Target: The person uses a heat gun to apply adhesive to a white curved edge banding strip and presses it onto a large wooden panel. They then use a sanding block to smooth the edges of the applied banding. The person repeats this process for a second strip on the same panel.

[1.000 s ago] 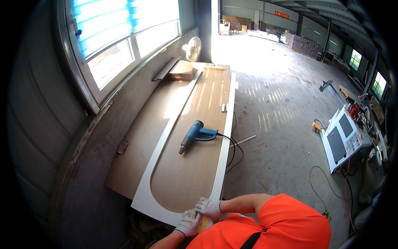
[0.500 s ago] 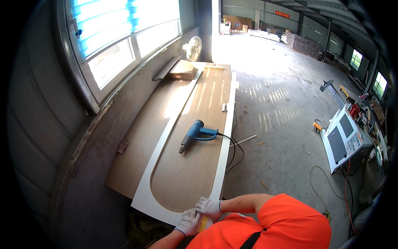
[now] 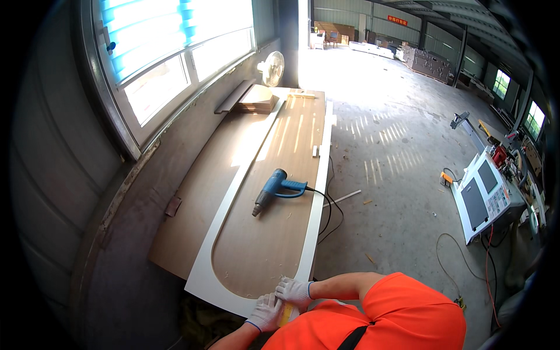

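Observation:
Both my hands wear white knit gloves and meet at the near end of a white frame point(image 3: 201, 268), which has a long opening with a rounded near end. Fingers curled, my left hand point(image 3: 266, 312) sits beside the frame's near edge. Just above it and to the right, my right hand point(image 3: 293, 291) is closed too, by the rounded corner. A small pale and yellow object point(image 3: 286, 315) shows between the hands, partly covered by them; its kind is unclear. Within the opening lies a blue heat gun point(image 3: 273, 189), nozzle toward me, untouched.
The frame rests on a wood-coloured board point(image 3: 192, 198). A black cord point(image 3: 330, 204) runs off its right side. Stacked panels point(image 3: 256, 100) and a fan point(image 3: 272, 69) stand at the far end by the window. A white machine panel point(image 3: 484, 189) is at right.

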Demonstrator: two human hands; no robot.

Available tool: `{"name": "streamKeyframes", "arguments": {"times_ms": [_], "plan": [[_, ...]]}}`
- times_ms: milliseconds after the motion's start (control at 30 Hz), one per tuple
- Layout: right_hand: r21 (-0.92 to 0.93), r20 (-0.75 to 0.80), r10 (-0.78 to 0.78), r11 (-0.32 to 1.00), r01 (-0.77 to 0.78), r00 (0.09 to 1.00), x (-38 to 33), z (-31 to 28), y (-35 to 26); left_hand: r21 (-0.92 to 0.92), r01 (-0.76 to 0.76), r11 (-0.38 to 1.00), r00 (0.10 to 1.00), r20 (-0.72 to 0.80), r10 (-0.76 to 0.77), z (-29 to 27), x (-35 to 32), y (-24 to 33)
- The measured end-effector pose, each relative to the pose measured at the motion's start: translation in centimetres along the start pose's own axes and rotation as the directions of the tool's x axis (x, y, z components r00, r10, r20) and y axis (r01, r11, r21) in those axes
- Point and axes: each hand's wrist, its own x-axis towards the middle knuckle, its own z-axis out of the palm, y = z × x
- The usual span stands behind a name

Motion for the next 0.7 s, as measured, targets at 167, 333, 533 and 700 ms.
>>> {"name": "streamKeyframes", "arguments": {"times_ms": [167,333,533,700], "plan": [[0.004,0.005,0.005,1.0,-0.005,1.0,-0.01,0.12,0.04,0.006,-0.002,1.0,1.0,0.005,0.002,-0.53,0.12,0.17],[0.014,0.013,0.002,1.0,-0.002,1.0,0.05,-0.04,0.01,-0.011,-0.004,1.0,1.0,-0.009,0.004,-0.35,0.05,0.03],[0.032,0.031,0.006,0.999,-0.007,1.0,0.03,0.07,0.11,-0.005,-0.008,1.0,1.0,-0.027,0.008,-0.55,0.19,0.25],[0.041,0.037,0.003,0.999,-0.005,0.999,0.08,-0.19,0.05,-0.002,0.0,1.0,1.0,-0.027,0.0,-0.32,0.09,0.2]]}}
